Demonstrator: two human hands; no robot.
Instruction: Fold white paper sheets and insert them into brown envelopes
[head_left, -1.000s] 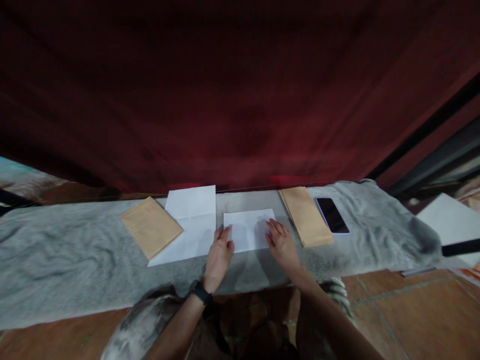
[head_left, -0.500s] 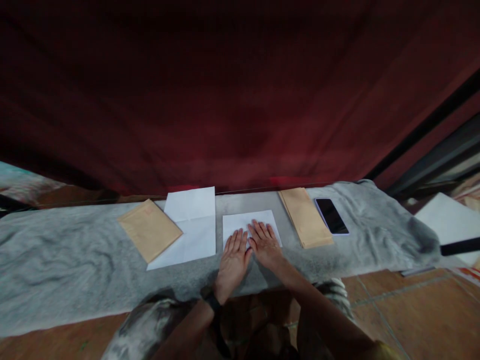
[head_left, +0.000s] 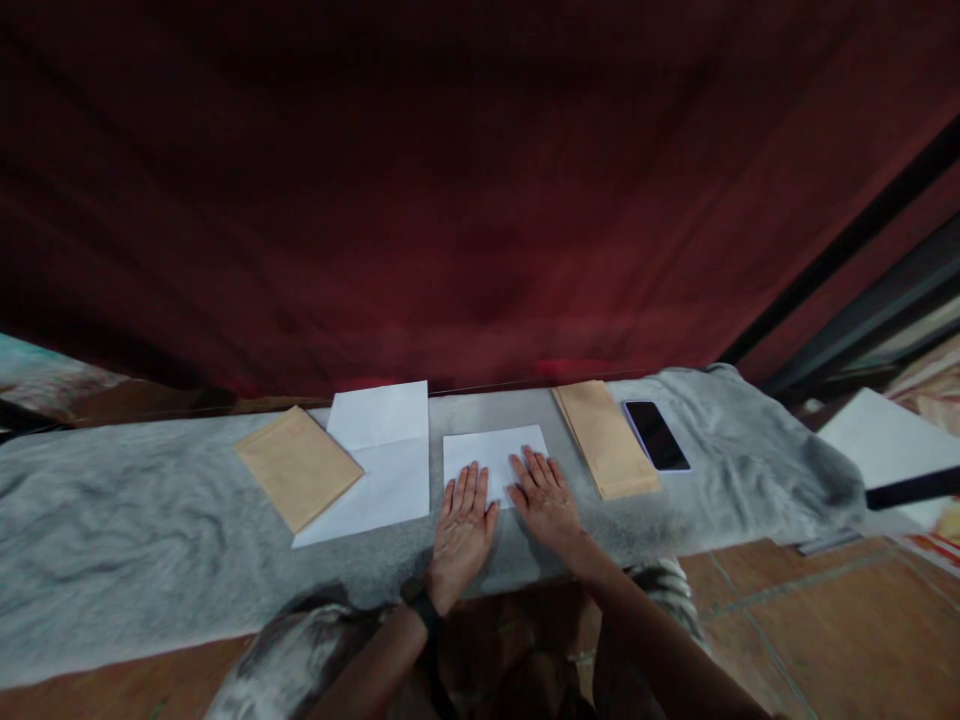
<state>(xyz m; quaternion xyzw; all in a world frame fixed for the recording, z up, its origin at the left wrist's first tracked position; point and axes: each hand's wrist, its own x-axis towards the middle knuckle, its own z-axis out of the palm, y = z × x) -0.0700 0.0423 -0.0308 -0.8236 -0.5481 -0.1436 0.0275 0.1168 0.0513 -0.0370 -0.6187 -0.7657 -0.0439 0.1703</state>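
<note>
In front of me a folded sheet of white paper point(head_left: 495, 447) lies flat on a grey blanket. My left hand point(head_left: 463, 520) rests on its near left part, palm down with fingers stretched out. Over the near right corner lies my right hand point(head_left: 546, 500), also flat, its fingers slightly spread. Both hands hide the paper's near edge in part. Left of it is a larger unfolded white sheet point(head_left: 390, 465) with a crease across it. Brown envelopes point(head_left: 298, 468) overlap that sheet's left side. To the right lies a stack of brown envelopes point(head_left: 607, 440).
The grey blanket point(head_left: 150, 540) covers a long narrow surface. A phone point(head_left: 657, 436) sits right of the envelope stack. Behind hangs a dark red cloth point(head_left: 480, 220). More white paper point(head_left: 892, 440) shows at the far right, beyond the blanket's end, above a tiled floor point(head_left: 840, 620).
My right hand has slid right, away from my left hand, across the folded paper. The left hand stays almost in place. The view has shifted slightly.
</note>
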